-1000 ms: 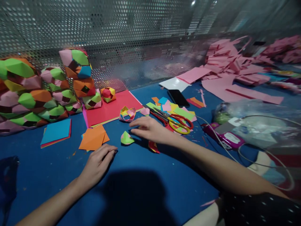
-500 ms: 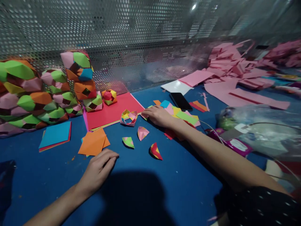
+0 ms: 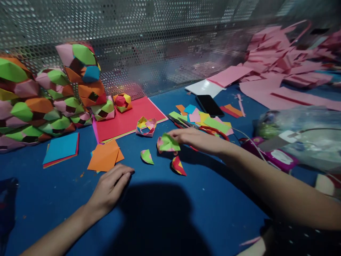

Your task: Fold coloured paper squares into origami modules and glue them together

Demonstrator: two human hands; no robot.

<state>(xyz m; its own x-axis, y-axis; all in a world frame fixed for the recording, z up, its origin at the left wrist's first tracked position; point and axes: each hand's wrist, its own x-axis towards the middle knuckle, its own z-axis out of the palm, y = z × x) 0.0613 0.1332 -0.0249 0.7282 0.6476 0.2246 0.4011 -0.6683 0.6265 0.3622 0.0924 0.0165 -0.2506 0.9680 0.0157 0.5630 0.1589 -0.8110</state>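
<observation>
My right hand (image 3: 186, 138) is closed, pinching a green folded paper piece (image 3: 169, 143) by its right edge above the table. Pink paper shows at that piece's left and lower edges; part of it may be the pink folded piece behind. A small green-and-pink folded piece (image 3: 146, 156) and a red-and-yellow one (image 3: 178, 166) lie just below. Behind them stands a ring-like paper module (image 3: 146, 127) in yellow and pink. My left hand (image 3: 113, 183) rests empty on the table, fingers loosely bent, beside a stack of orange paper squares (image 3: 104, 156).
Scissors (image 3: 213, 131) lie among paper scraps (image 3: 204, 118), partly behind my right hand. Farther back are a phone (image 3: 208, 105) and a pink paper heap (image 3: 274, 53). Stacked paper balls (image 3: 92, 94), red sheets (image 3: 128, 117) and blue squares (image 3: 61, 147) occupy the left.
My right hand has lifted the green folded paper from near the red sheets' corner and brought it nearer, over the pink piece's spot. The scissors are now uncovered. My left hand stays put.
</observation>
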